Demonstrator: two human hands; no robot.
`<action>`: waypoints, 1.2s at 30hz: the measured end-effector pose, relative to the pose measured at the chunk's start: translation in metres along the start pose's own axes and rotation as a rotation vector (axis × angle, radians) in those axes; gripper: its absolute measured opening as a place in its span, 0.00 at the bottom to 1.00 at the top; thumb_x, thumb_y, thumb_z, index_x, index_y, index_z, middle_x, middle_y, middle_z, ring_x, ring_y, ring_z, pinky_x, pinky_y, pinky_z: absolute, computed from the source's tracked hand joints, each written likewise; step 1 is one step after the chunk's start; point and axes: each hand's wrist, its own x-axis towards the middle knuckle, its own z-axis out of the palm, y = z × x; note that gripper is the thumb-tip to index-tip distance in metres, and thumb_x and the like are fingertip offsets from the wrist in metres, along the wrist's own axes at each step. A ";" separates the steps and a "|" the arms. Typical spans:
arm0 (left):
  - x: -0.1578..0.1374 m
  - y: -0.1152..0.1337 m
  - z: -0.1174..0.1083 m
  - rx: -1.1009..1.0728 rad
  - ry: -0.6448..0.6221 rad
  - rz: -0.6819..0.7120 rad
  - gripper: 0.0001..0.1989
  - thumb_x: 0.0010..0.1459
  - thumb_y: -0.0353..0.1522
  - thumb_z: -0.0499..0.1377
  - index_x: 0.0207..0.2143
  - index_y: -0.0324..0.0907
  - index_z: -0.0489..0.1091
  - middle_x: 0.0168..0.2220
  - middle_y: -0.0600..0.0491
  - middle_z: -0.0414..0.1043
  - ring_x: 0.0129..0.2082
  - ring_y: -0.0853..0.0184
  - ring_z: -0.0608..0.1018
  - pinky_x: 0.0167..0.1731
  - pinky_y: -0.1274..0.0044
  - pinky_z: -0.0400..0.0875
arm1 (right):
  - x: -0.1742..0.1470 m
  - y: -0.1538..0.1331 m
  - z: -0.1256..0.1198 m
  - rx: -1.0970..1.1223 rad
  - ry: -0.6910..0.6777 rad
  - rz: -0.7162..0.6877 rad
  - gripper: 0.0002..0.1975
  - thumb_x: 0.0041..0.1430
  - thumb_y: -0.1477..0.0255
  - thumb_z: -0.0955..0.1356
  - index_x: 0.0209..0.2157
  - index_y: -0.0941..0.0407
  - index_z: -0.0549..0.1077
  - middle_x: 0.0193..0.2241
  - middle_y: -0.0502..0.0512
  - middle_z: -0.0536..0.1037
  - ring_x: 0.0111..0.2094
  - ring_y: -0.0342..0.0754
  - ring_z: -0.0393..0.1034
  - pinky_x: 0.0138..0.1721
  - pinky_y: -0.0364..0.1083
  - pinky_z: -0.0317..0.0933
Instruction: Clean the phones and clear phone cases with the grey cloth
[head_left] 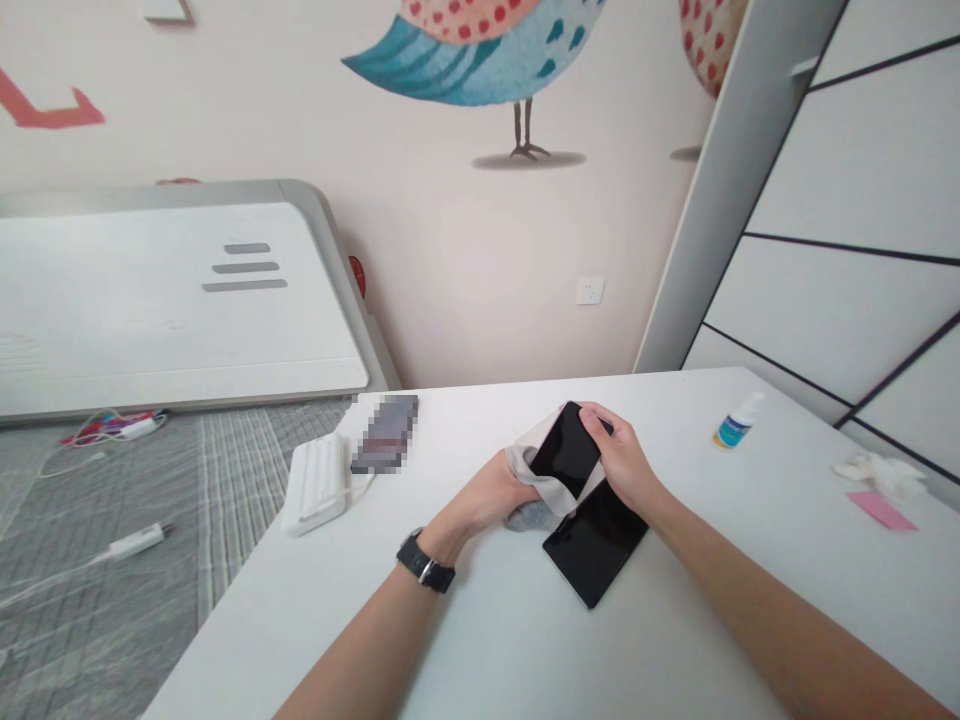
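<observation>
Black device (564,452) | right hand (621,452) clamps upper edge | left hand (498,492) clutches cloth (553,493) | bottle (739,420) well apart

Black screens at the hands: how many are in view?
2: the upper screen, held by the right hand, and the lower screen, just below it. Any underneath would be hidden.

Backed by a pale pink wall (465,270) bearing a painted blue-winged bird (510,60), flanked by a white grey-framed headboard-like panel (142,310) and white black-lined upright panels (847,190).
</observation>
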 end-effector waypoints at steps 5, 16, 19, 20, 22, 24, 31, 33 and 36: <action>-0.001 0.006 -0.001 -0.005 -0.053 0.008 0.09 0.46 0.34 0.74 0.29 0.40 0.80 0.27 0.51 0.78 0.30 0.63 0.79 0.32 0.77 0.75 | 0.000 0.002 -0.002 -0.007 -0.030 0.004 0.19 0.61 0.48 0.71 0.39 0.50 0.79 0.42 0.51 0.81 0.50 0.56 0.72 0.56 0.51 0.64; -0.001 0.004 -0.003 0.031 -0.046 0.015 0.10 0.48 0.36 0.74 0.31 0.41 0.80 0.30 0.52 0.79 0.30 0.66 0.76 0.33 0.78 0.71 | -0.002 -0.004 0.001 0.041 -0.071 0.106 0.24 0.55 0.45 0.73 0.37 0.52 0.80 0.40 0.54 0.82 0.44 0.56 0.74 0.45 0.50 0.68; -0.001 0.005 -0.004 0.033 -0.060 0.014 0.10 0.50 0.36 0.74 0.30 0.41 0.80 0.29 0.52 0.77 0.29 0.66 0.75 0.31 0.79 0.70 | -0.004 -0.005 0.004 0.076 -0.107 0.121 0.24 0.57 0.45 0.72 0.37 0.53 0.81 0.38 0.55 0.83 0.42 0.56 0.75 0.43 0.50 0.69; -0.001 0.005 -0.003 0.031 -0.060 0.014 0.09 0.50 0.36 0.74 0.30 0.40 0.80 0.29 0.52 0.77 0.29 0.67 0.74 0.31 0.79 0.69 | -0.005 -0.005 0.005 0.086 -0.111 0.122 0.24 0.57 0.45 0.72 0.36 0.53 0.81 0.38 0.55 0.83 0.42 0.56 0.75 0.43 0.50 0.69; -0.001 0.004 -0.003 0.024 -0.054 0.013 0.09 0.49 0.35 0.74 0.31 0.40 0.80 0.31 0.53 0.77 0.30 0.67 0.74 0.32 0.80 0.69 | -0.006 -0.005 0.006 0.105 -0.107 0.122 0.24 0.56 0.45 0.73 0.35 0.53 0.81 0.37 0.55 0.83 0.41 0.56 0.76 0.44 0.50 0.69; -0.001 0.002 -0.001 0.009 -0.039 0.005 0.10 0.49 0.34 0.74 0.30 0.40 0.80 0.30 0.53 0.77 0.29 0.68 0.74 0.32 0.80 0.69 | -0.007 -0.004 0.009 0.124 -0.091 0.119 0.25 0.56 0.45 0.73 0.35 0.54 0.80 0.37 0.55 0.83 0.42 0.56 0.76 0.46 0.51 0.69; 0.003 -0.003 -0.001 -0.144 0.146 0.017 0.16 0.50 0.39 0.74 0.36 0.38 0.79 0.32 0.51 0.80 0.32 0.66 0.77 0.37 0.77 0.72 | -0.009 0.003 0.015 0.151 -0.023 0.072 0.24 0.61 0.44 0.69 0.43 0.50 0.73 0.39 0.53 0.78 0.42 0.53 0.73 0.43 0.49 0.67; 0.007 -0.006 -0.005 -0.210 0.224 0.040 0.18 0.51 0.40 0.74 0.38 0.38 0.78 0.34 0.50 0.80 0.33 0.65 0.78 0.38 0.76 0.72 | -0.010 0.003 0.016 0.131 -0.048 0.058 0.23 0.60 0.44 0.70 0.38 0.51 0.71 0.34 0.50 0.75 0.36 0.49 0.70 0.39 0.47 0.66; 0.013 -0.012 -0.012 -0.313 0.342 0.090 0.19 0.49 0.40 0.74 0.39 0.40 0.76 0.35 0.52 0.80 0.34 0.67 0.78 0.39 0.77 0.73 | -0.014 0.001 0.018 0.071 -0.156 0.048 0.23 0.58 0.47 0.73 0.29 0.53 0.70 0.27 0.48 0.70 0.30 0.46 0.66 0.35 0.46 0.62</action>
